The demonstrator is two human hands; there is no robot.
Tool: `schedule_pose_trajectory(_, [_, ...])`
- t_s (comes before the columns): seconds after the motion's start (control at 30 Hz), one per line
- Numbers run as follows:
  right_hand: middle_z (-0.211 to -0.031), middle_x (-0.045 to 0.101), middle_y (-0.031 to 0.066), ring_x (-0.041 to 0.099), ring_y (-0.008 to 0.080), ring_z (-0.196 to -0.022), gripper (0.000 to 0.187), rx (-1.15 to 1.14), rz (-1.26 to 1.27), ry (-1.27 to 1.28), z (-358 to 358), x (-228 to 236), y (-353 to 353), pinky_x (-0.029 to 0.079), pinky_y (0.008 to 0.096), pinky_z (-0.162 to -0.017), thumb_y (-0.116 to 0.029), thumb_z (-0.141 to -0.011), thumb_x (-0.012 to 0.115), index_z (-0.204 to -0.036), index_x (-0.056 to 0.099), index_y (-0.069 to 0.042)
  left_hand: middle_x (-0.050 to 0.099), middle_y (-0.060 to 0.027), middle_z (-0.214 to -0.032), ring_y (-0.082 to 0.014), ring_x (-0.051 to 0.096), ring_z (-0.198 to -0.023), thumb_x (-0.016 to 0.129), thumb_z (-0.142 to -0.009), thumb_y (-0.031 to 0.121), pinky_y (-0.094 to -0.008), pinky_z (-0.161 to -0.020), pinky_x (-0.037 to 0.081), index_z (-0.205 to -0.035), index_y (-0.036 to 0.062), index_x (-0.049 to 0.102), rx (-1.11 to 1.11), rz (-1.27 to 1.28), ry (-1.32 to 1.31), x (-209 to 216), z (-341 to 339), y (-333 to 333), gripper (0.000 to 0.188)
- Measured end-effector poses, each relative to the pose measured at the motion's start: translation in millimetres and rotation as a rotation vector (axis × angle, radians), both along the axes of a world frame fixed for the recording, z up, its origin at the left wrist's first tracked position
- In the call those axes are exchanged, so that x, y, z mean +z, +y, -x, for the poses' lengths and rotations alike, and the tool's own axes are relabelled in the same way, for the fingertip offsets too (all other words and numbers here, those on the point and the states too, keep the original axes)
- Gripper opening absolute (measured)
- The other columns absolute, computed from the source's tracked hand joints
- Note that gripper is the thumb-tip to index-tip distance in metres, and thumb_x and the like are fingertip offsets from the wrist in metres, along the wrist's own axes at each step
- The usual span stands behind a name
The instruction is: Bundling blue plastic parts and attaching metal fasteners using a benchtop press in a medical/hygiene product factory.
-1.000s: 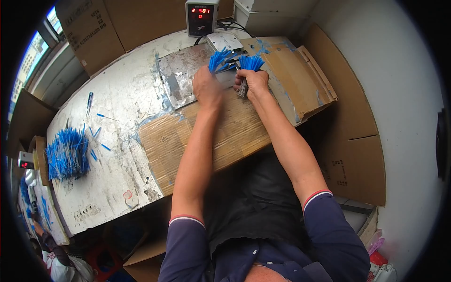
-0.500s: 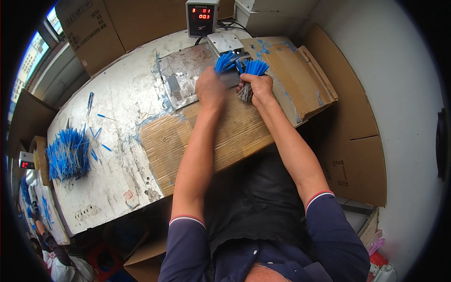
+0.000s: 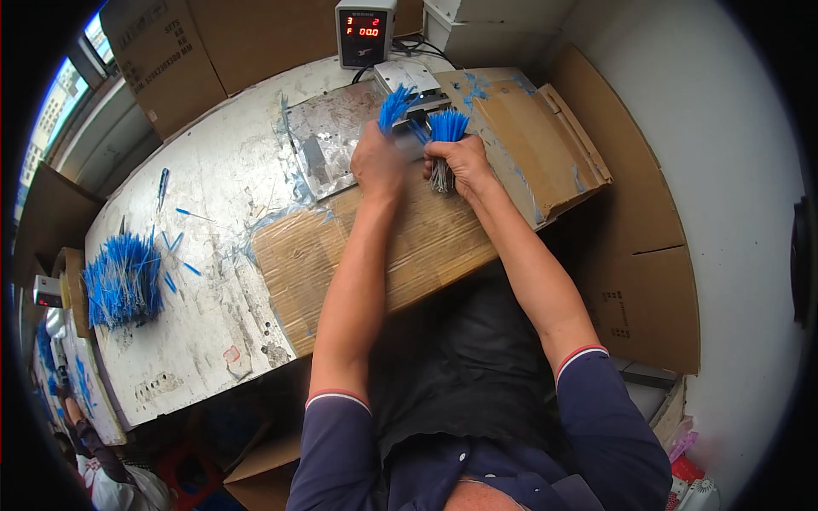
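My left hand (image 3: 376,162) is closed round a bunch of thin strips with blue ends (image 3: 395,106), which point up and away from me; its fingers are partly blurred. Beside it, my right hand (image 3: 465,162) grips a thicker bundle of blue-ended wires (image 3: 448,127), whose pale thin stems hang out below the fist. A few blue ends show in the gap between the two bunches. Just beyond both hands stands a small metal machine (image 3: 409,78), its front partly hidden by the bunches. A scuffed metal plate (image 3: 328,128) lies left of my left hand.
A grey box with a red digital display (image 3: 365,34) stands at the back. At left lie a big heap of blue-ended wires (image 3: 124,279), loose pieces and a pen-like tool (image 3: 163,188). Cardboard (image 3: 366,247) covers the near edge; a cardboard box (image 3: 541,140) is at right. A co-worker's arm (image 3: 81,422) shows lower left.
Both hands have shifted slightly left with their bunches. The left bunch now leans more to the right and is looser. The red digits on the display have changed.
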State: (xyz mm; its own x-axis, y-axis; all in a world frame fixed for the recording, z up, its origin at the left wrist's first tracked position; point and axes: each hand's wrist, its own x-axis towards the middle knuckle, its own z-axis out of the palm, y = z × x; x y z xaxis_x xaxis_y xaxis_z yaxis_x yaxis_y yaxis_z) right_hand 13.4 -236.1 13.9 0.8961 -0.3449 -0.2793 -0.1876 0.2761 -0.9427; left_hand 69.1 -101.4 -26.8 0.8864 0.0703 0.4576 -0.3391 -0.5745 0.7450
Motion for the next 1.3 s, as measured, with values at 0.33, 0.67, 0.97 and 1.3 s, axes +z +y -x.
schedule_pose_trajectory(0.33, [-0.07,0.066,0.0108,0.065,0.0204,-0.055,0.005,-0.094,-0.049,-0.195,3.9,-0.5,15.4,0.055,0.0338,-0.049,-0.001,-0.081,0.069,-0.081,0.066,0.002,0.07,-0.0138,-0.079,-0.0364,0.068,-0.071,0.061,-0.1,0.017,-0.0439,-0.064,0.05,-0.104,0.0082,0.063,-0.061,0.243,-0.196,0.5,-2.3,0.8,0.01])
schedule_pose_trajectory(0.67, [-0.084,0.07,0.0001,0.061,0.0065,-0.072,0.019,0.106,0.299,-0.267,12.3,-2.9,-0.1,0.05,0.0238,-0.065,-0.005,-0.078,0.081,-0.095,0.073,-0.004,0.07,-0.0094,-0.079,-0.0217,0.067,-0.07,0.059,-0.101,0.013,-0.0363,-0.064,0.051,-0.108,0.0046,0.063,-0.143,0.486,-0.045,6.1,3.4,-4.5,0.012])
schedule_pose_trajectory(0.97, [-0.082,0.07,0.0026,0.063,0.01,-0.067,0.021,-0.098,0.219,-0.184,5.4,-11.6,-7.0,0.049,0.0247,-0.056,0.001,-0.073,0.081,-0.091,0.07,-0.001,0.073,-0.0093,-0.086,-0.022,0.071,-0.069,0.057,-0.102,0.015,-0.0367,-0.064,0.053,-0.109,0.0041,0.06,-0.177,0.579,0.07,12.2,10.1,-8.9,0.013])
schedule_pose_trajectory(1.3, [-0.079,0.068,0.0085,0.062,0.0142,-0.056,0.026,-0.285,0.247,-0.102,-19.2,-17.3,-6.9,0.042,0.029,-0.04,0.011,-0.067,0.075,-0.087,0.062,0.001,0.074,-0.0084,-0.091,-0.0162,0.07,-0.072,0.052,-0.106,0.018,-0.031,-0.063,0.053,-0.108,0.0022,0.057,-0.092,0.571,0.042,5.8,3.1,-2.6,0.017])
